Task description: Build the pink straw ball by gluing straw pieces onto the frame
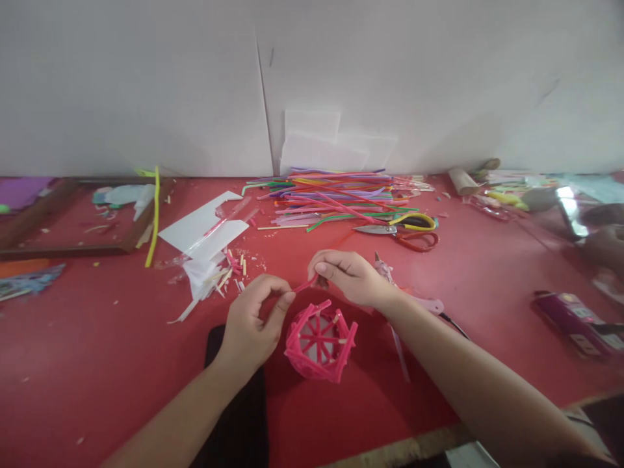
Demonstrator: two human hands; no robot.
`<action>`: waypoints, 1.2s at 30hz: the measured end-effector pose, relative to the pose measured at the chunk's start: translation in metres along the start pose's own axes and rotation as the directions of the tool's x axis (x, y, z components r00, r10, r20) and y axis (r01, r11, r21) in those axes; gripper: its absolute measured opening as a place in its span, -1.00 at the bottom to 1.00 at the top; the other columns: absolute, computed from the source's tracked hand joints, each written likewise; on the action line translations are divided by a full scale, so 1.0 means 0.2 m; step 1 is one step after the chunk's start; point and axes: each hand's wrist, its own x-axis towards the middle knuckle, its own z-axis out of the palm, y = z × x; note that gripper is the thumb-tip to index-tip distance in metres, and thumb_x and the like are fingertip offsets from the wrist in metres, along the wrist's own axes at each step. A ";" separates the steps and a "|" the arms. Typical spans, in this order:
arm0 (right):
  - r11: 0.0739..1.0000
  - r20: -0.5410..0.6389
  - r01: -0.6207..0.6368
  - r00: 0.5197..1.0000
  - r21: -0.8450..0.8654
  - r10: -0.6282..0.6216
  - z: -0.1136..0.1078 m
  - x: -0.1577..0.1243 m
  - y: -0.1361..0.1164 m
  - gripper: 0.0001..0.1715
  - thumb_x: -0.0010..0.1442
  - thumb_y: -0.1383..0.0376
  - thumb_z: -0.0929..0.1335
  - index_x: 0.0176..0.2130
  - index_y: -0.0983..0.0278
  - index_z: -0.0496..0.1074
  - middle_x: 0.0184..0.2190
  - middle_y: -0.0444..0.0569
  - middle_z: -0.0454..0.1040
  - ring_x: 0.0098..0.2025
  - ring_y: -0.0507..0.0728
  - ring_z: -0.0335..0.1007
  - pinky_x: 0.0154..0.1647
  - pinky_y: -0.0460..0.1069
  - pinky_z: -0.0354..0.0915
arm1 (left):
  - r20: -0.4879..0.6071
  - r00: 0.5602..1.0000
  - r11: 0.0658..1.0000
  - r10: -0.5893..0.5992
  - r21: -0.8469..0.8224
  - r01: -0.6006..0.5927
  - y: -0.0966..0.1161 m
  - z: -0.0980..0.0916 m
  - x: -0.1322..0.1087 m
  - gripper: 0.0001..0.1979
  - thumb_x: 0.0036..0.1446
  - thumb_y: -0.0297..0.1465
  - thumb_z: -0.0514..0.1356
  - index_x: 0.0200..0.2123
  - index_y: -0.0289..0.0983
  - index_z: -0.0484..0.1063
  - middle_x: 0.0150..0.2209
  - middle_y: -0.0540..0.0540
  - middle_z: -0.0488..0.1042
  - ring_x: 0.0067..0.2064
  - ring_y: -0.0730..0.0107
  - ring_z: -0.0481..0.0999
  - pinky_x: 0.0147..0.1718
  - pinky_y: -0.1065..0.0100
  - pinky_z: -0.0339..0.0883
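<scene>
My left hand (260,318) and my right hand (348,276) pinch the two ends of a short pink pipe cleaner (305,285), stretched between them. Both hands are closed, thumbs against fingertips. Just below them on the red table stands a small round basket (319,341) built of pink-covered sticks. Spokes cross over its pale bottom, and pieces stick up unevenly around its rim. A pale pink glue gun (429,304) lies partly hidden behind my right forearm, with a cord trailing from it.
Scissors (409,231) with yellow and red handles lie before a pile of coloured pipe cleaners (341,195). Paper scraps (205,224) and cut sticks are at left, near a wooden frame (73,250). A purple box (575,322) and another person's hand (607,244) are at right.
</scene>
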 end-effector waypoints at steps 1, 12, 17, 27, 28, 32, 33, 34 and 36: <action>1.000 -0.014 0.000 1.000 -0.005 0.000 0.00 0.00 0.00 -0.62 0.38 0.10 0.26 -0.32 0.28 0.48 -0.40 -0.10 0.45 -0.39 0.00 0.33 -0.30 -0.06 0.33 | -0.004 1.000 1.000 -0.004 0.002 0.004 0.00 0.00 0.00 -0.85 0.29 -0.40 0.14 -0.37 -0.21 0.38 -0.40 0.06 0.45 -0.36 0.46 0.45 -0.31 0.44 0.31; 0.985 -0.174 0.081 0.979 -0.150 -0.107 -0.04 0.00 0.01 -0.86 0.15 0.20 0.47 -0.30 0.23 0.58 -0.32 -0.06 0.56 -0.28 0.07 0.46 -0.25 -0.01 0.36 | -0.055 0.997 0.998 -0.055 0.021 0.056 0.01 0.00 0.01 -0.83 0.27 -0.31 0.16 -0.39 -0.22 0.40 -0.42 0.02 0.47 -0.37 0.40 0.47 -0.32 0.38 0.36; 0.963 -0.161 0.157 0.968 -0.217 -0.194 -0.03 -0.01 0.01 -0.90 0.19 0.25 0.45 -0.36 0.23 0.53 -0.36 -0.07 0.55 -0.34 0.05 0.43 -0.28 -0.01 0.33 | -0.038 0.999 0.999 -0.037 0.031 0.038 0.02 0.00 0.01 -0.83 0.26 -0.33 0.17 -0.39 -0.22 0.40 -0.42 0.02 0.48 -0.37 0.40 0.47 -0.32 0.37 0.37; 0.933 -0.087 0.168 0.975 -0.317 -0.205 -0.08 -0.03 -0.11 -0.85 0.25 0.27 0.40 -0.33 0.25 0.56 -0.35 -0.02 0.59 -0.28 0.11 0.48 -0.22 0.03 0.36 | -0.067 0.991 0.988 -0.114 -0.110 0.107 0.03 -0.01 0.03 -0.82 0.23 -0.26 0.22 -0.38 -0.21 0.46 -0.39 0.00 0.53 -0.34 0.36 0.52 -0.28 0.34 0.43; 0.931 -0.114 0.160 0.972 -0.327 -0.207 -0.09 -0.05 -0.13 -0.85 0.25 0.27 0.40 -0.34 0.25 0.56 -0.36 -0.02 0.59 -0.29 0.11 0.48 -0.23 0.03 0.36 | -0.059 0.988 0.980 -0.142 -0.149 0.132 0.03 -0.02 0.03 -0.81 0.23 -0.23 0.23 -0.36 -0.21 0.48 -0.38 -0.02 0.55 -0.32 0.34 0.54 -0.27 0.33 0.45; 0.962 -0.352 0.084 0.919 -0.260 -0.175 -0.09 -0.13 -0.17 -0.89 0.20 0.27 0.44 -0.37 0.22 0.58 -0.38 -0.05 0.58 -0.33 0.08 0.45 -0.29 0.01 0.36 | 0.074 0.981 0.885 -0.180 -0.422 0.194 0.02 -0.04 0.00 -0.55 0.29 0.04 0.09 -0.06 -0.19 0.46 -0.15 -0.17 0.61 -0.08 0.19 0.61 -0.03 0.16 0.47; 0.972 -0.412 0.067 0.897 -0.224 -0.157 -0.09 -0.16 -0.17 -0.89 0.19 0.27 0.44 -0.38 0.22 0.57 -0.39 -0.06 0.57 -0.35 0.08 0.44 -0.32 0.00 0.36 | 0.148 0.979 0.842 -0.138 -0.503 0.195 0.02 -0.04 -0.01 -0.42 0.25 0.14 0.04 0.06 -0.17 0.40 -0.05 -0.22 0.58 0.03 0.12 0.57 0.07 0.08 0.43; 0.981 -0.460 0.054 0.877 -0.186 -0.136 -0.09 -0.18 -0.17 -0.89 0.18 0.27 0.45 -0.40 0.21 0.57 -0.41 -0.07 0.55 -0.37 0.07 0.43 -0.35 0.00 0.35 | 0.230 0.970 0.801 -0.075 -0.565 0.196 0.01 -0.05 -0.03 -0.28 0.15 0.24 0.04 0.15 -0.14 0.31 0.06 -0.27 0.53 0.13 0.03 0.51 0.16 0.01 0.36; 0.993 -0.518 0.042 0.850 -0.107 -0.092 -0.09 -0.23 -0.15 -0.87 0.16 0.27 0.46 -0.42 0.21 0.56 -0.46 -0.10 0.52 -0.42 0.05 0.38 -0.41 -0.02 0.32 | 0.373 0.926 0.762 0.058 -0.616 0.200 0.00 -0.06 -0.05 0.01 -0.13 0.30 0.24 0.29 -0.05 0.09 0.23 -0.31 0.38 0.25 -0.12 0.40 0.24 -0.11 0.27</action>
